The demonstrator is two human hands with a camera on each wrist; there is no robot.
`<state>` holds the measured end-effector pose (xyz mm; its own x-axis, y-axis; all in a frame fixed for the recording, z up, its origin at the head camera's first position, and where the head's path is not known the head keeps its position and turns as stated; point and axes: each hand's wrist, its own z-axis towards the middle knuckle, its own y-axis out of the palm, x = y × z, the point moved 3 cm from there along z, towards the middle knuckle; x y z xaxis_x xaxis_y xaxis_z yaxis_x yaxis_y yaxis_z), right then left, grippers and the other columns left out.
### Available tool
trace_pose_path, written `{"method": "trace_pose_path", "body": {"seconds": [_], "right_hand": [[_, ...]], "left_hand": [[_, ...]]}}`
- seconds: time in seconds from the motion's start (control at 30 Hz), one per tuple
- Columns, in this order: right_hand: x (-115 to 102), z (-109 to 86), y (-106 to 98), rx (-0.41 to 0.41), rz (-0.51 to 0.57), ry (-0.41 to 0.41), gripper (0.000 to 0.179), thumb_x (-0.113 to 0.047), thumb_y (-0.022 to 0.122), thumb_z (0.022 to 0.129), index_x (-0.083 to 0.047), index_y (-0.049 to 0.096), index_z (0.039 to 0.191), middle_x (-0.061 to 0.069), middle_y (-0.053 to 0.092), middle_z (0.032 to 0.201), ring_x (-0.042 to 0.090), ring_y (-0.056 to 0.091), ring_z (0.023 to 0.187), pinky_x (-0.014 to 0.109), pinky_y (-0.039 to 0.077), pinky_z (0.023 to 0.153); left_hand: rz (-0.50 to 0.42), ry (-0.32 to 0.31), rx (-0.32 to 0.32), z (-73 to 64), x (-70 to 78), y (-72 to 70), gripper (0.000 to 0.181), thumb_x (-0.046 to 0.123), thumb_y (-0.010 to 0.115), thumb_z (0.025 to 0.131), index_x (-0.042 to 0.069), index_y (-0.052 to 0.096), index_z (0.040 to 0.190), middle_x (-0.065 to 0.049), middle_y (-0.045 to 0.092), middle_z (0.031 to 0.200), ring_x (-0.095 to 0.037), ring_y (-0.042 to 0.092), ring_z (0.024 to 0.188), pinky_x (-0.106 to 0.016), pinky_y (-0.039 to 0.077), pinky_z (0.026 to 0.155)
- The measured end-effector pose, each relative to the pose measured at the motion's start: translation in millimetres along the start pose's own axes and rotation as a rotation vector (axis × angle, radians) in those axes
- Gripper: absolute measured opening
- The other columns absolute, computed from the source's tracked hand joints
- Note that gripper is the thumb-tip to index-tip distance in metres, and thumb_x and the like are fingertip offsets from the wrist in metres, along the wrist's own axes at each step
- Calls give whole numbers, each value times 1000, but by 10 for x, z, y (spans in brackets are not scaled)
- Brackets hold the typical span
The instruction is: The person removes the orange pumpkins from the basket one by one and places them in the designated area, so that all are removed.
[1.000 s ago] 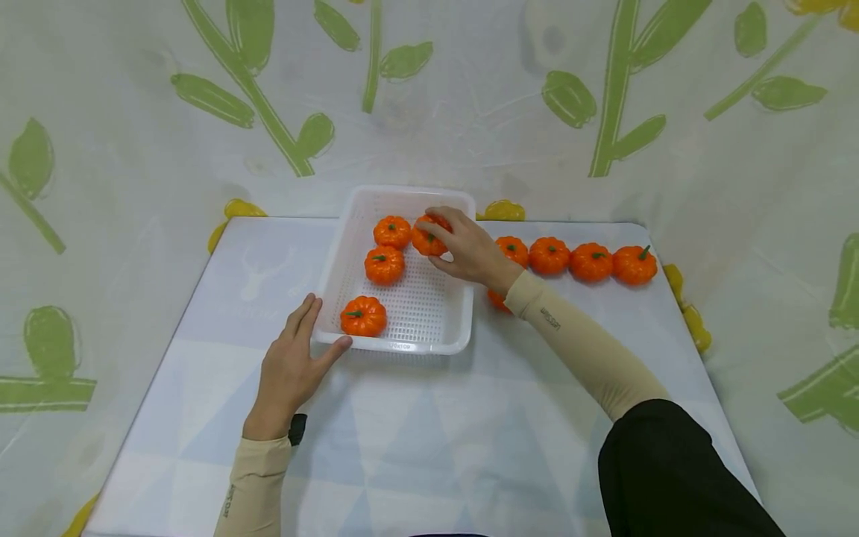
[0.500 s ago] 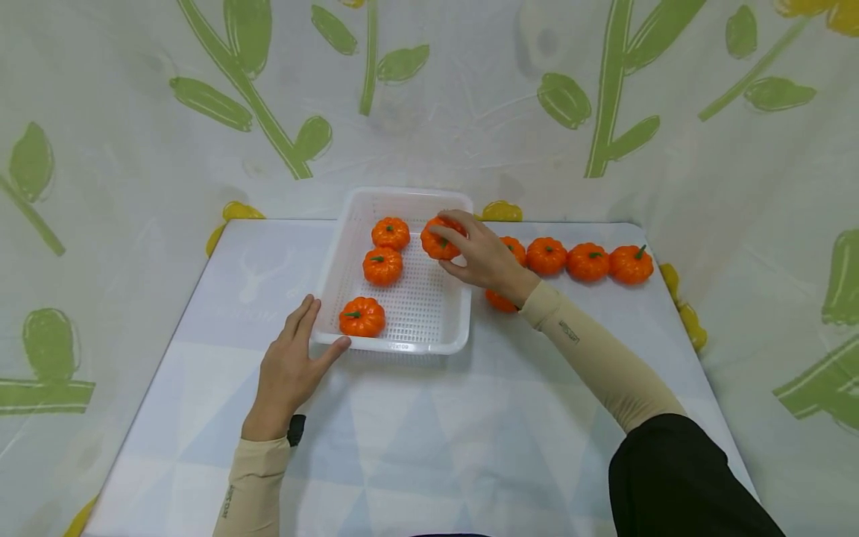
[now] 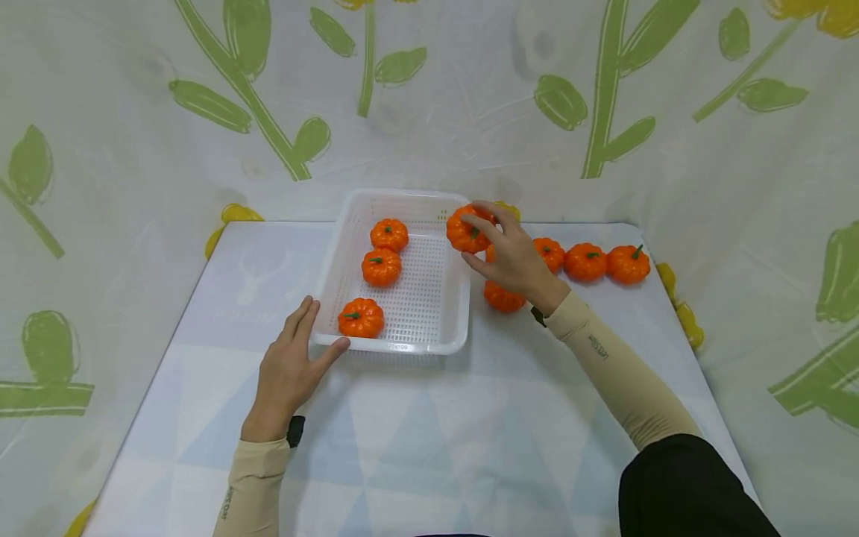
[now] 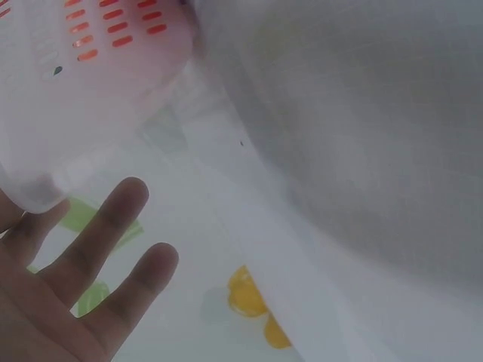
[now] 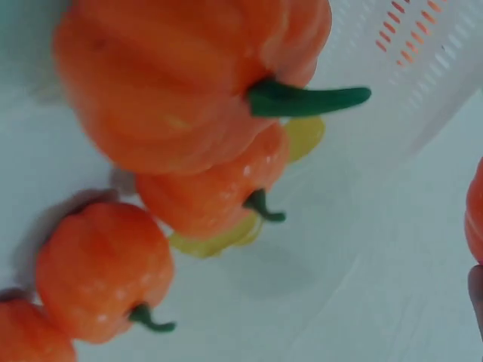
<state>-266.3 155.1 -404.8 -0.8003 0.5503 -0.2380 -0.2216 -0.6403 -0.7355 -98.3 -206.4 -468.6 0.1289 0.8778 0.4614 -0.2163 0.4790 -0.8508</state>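
Small orange toy pumpkins with green stems lie in and beside a white plastic basket (image 3: 458, 328). My right hand (image 3: 513, 257) pinches one pumpkin (image 3: 463, 230) between thumb and fingers, over the basket's right rim near the back corner. Only a sliver of that held pumpkin (image 5: 475, 211) and a fingertip show in the right wrist view. My left hand (image 3: 288, 373) touches the basket's front left corner, thumb at the front rim and fingers along the left side. Its fingers (image 4: 136, 290) look straight and spread in the left wrist view. Three pumpkins (image 3: 381, 267) sit along the basket's left side.
A row of pumpkins (image 3: 585, 262) runs along the table's back right, its left end partly hidden by my right hand. One more pumpkin (image 3: 503, 298) lies in front, beside the basket. A patterned cloth (image 3: 429, 89) hangs behind the table (image 3: 429, 447).
My right hand has lifted a pumpkin from the basket's back right and carried it rightward to the rim. The left hand stays at the corner.
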Motion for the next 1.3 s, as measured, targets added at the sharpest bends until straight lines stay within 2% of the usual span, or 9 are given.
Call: {"method": "trace_pose_path", "body": {"seconds": [0.13, 0.4, 0.63, 0.77, 0.87, 1.1, 1.3], "right_hand": [[60, -139, -131, 36, 13, 47, 63, -16, 84, 83, -9, 58, 139, 13, 42, 152, 31, 43, 137, 43, 48, 103], [212, -482, -322, 46, 24, 184, 66, -18, 85, 83, -12, 56, 142, 12, 39, 155, 32, 42, 138, 47, 48, 104], [296, -802, -485, 82, 2, 255, 65, -14, 87, 80, -9, 59, 139, 12, 43, 153, 33, 43, 136, 49, 47, 104], [341, -952, -565, 103, -9, 296, 65, -13, 87, 79, -10, 59, 138, 11, 44, 153, 33, 45, 135, 47, 49, 101], [384, -1075, -586, 104, -18, 330, 65, -14, 88, 79, -11, 60, 138, 11, 45, 152, 33, 45, 134, 46, 48, 101], [410, -1362, -524, 52, -39, 373, 66, -19, 87, 79, -10, 60, 139, 16, 48, 147, 37, 45, 132, 57, 48, 98], [408, -1478, -458, -15, -22, 429, 63, -18, 87, 80, -4, 60, 136, 19, 49, 145, 40, 45, 132, 59, 44, 104]], "left_hand": [[2, -3, -4, -1, -5, 7, 93, 60, 68, 90, 10, 32, 160, -12, 33, 163, -44, 49, 133, -63, 49, 93], [4, -8, -11, -6, -1, 12, 93, 61, 67, 91, 10, 31, 160, -12, 32, 163, -43, 48, 134, -63, 48, 93], [4, -2, -13, -3, 11, 20, 93, 61, 67, 91, 10, 31, 160, -12, 32, 163, -44, 49, 133, -64, 49, 92], [7, -1, -6, -4, 0, 23, 93, 60, 67, 91, 10, 31, 160, -12, 32, 163, -43, 49, 132, -63, 50, 91], [8, -3, -4, -4, -11, 25, 93, 61, 67, 91, 11, 31, 160, -11, 32, 163, -43, 50, 132, -62, 50, 90], [9, -6, -6, -7, -11, 24, 93, 61, 67, 91, 11, 31, 160, -12, 32, 163, -44, 50, 132, -62, 50, 90], [5, -7, -2, -9, -14, 24, 92, 60, 67, 91, 11, 31, 160, -11, 32, 163, -43, 49, 133, -63, 50, 90]]}}
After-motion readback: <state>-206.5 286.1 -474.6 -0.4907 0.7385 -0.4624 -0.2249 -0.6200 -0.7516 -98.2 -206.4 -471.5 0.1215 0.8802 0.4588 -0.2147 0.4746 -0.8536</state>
